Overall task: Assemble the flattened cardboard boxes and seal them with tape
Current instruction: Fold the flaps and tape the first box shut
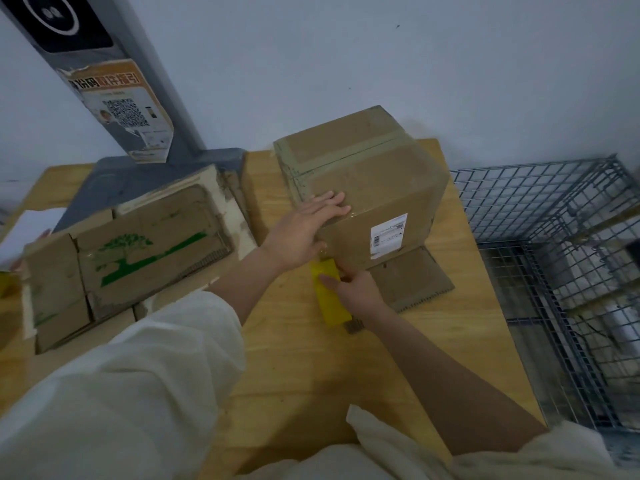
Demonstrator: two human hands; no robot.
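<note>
Tape already crosses one box (367,188) on the bench (304,362); the left hand (304,230) presses flat on it, the right hand (353,289) grips a yellow dispenser (329,296). Flattened boxes (131,251) remain unassembled.

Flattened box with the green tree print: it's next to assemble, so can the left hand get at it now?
Probably yes. The left hand only presses flat on the assembled box; the flattened box lies uncovered just beside it.

— Where were we working?
— It looked to us like a parcel or packing room: we had a wooden desk (301,368) against a bare wall, flattened cartons (138,244) stacked on it, a wire cage (540,216) beside it, and a QR-code poster (121,109) on a pillar.
</note>
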